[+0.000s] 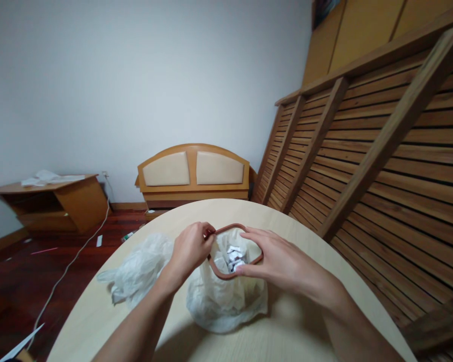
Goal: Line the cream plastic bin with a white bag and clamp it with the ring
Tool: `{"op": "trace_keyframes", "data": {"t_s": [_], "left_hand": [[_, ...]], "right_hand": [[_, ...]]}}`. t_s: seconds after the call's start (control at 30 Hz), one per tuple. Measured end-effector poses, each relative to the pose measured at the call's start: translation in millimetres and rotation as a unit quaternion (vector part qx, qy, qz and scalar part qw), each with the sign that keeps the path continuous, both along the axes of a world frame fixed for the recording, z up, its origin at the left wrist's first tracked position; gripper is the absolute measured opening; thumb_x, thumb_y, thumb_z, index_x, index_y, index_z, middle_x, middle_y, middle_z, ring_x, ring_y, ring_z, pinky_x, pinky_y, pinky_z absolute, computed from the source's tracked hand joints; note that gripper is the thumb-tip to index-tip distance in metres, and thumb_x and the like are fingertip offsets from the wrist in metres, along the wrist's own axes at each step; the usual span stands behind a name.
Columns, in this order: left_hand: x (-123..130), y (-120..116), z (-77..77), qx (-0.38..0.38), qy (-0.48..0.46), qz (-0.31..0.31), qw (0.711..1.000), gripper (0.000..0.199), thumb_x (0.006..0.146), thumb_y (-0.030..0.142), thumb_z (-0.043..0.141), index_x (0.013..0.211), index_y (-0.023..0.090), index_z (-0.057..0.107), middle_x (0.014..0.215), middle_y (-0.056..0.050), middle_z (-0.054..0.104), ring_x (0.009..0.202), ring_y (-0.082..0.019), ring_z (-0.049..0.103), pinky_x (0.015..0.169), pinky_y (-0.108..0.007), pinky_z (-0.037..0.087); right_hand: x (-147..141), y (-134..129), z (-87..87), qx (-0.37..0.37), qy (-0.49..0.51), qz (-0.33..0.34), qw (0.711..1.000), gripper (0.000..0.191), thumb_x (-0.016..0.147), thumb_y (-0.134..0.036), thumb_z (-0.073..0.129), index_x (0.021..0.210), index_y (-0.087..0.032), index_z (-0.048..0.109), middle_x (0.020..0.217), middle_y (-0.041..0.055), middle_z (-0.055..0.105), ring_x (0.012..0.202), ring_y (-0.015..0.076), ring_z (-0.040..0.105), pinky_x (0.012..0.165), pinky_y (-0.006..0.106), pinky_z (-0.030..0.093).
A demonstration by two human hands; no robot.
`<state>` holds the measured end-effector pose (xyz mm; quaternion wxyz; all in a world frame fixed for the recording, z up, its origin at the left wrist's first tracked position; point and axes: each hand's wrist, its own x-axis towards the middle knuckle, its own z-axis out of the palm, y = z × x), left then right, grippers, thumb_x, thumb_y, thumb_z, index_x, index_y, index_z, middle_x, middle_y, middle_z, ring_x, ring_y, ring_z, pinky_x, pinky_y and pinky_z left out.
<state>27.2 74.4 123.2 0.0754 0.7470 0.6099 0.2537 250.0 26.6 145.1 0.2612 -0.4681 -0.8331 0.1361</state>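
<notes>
A brown ring-shaped rim [223, 276] sits around the mouth of a whitish plastic bag [226, 306] on the round table [287, 322]. Inside the opening lie several crumpled white and silvery pieces [234, 255]. My left hand [192, 246] pinches the rim at its left side, fingers closed. On the right side, my right hand [275, 256] grips the rim between thumb and fingers. A second crumpled plastic bag [139, 269] rests on the table to the left, behind my left forearm.
A headboard [193, 189] stands past the table's far edge. Slatted wooden panels [362, 151] lean along the right. At the left are a low wooden cabinet [83, 203] and a white cable [75, 261] on the dark red floor.
</notes>
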Motion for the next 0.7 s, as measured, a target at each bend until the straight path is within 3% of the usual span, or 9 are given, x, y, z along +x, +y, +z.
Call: {"op": "trace_keyframes", "data": {"t_s": [0.1, 0.2, 0.3, 0.5, 0.7], "left_hand": [[0.5, -0.4, 0.4, -0.012, -0.002, 0.013, 1.000, 0.018, 0.088, 0.027, 0.058, 0.096, 0.023, 0.074, 0.093, -0.005, 0.077, 0.083, -0.021, 0.070, 0.063, -0.027, 0.040], [1.5, -1.0, 0.0, -0.013, -0.005, 0.020, 1.000, 0.017, 0.088, 0.026, 0.057, 0.094, 0.022, 0.072, 0.092, -0.005, 0.077, 0.082, -0.021, 0.069, 0.063, -0.027, 0.040], [1.8, -0.6, -1.1, -0.011, -0.008, 0.019, 1.000, 0.017, 0.088, 0.026, 0.056, 0.091, 0.022, 0.072, 0.091, -0.005, 0.077, 0.081, -0.020, 0.069, 0.064, -0.027, 0.040], [3.1, -0.6, -2.2, 0.001, -0.014, 0.023, 1.000, 0.017, 0.086, 0.025, 0.057, 0.091, 0.023, 0.073, 0.092, -0.004, 0.077, 0.083, -0.021, 0.069, 0.064, -0.027, 0.040], [4.9, -3.5, -0.8, 0.006, -0.014, 0.027, 1.000, 0.018, 0.086, 0.026, 0.058, 0.092, 0.024, 0.074, 0.096, -0.004, 0.078, 0.085, -0.022, 0.070, 0.064, -0.028, 0.042]], "right_hand": [[-1.3, -2.4, -1.6, -0.007, -0.023, 0.035, 0.999, 0.056, 0.071, -0.049, 0.085, 0.120, -0.025, 0.071, 0.141, 0.0123, 0.059, 0.134, 0.0338, 0.049, 0.110, 0.047, 0.041], [-5.6, -2.9, 2.7, -0.003, -0.042, 0.093, 0.995, 0.027, 0.080, -0.041, 0.081, 0.102, -0.026, 0.076, 0.141, 0.0072, 0.060, 0.143, 0.0318, 0.038, 0.117, 0.049, 0.032], [-10.3, -3.3, 9.2, 0.014, -0.047, 0.164, 0.985, 0.006, 0.088, -0.032, 0.075, 0.091, -0.027, 0.077, 0.120, 0.0025, 0.070, 0.134, 0.0255, 0.047, 0.119, 0.045, 0.027], [-11.1, -3.4, 10.9, -0.003, -0.044, 0.171, 0.984, 0.006, 0.091, -0.026, 0.071, 0.094, -0.022, 0.074, 0.096, 0.0018, 0.073, 0.101, 0.0199, 0.063, 0.097, 0.034, 0.044], [-9.1, -4.1, 12.5, -0.023, -0.041, 0.175, 0.983, 0.006, 0.092, -0.027, 0.069, 0.093, -0.025, 0.075, 0.097, -0.0014, 0.075, 0.098, 0.0183, 0.066, 0.114, 0.041, 0.028]]}}
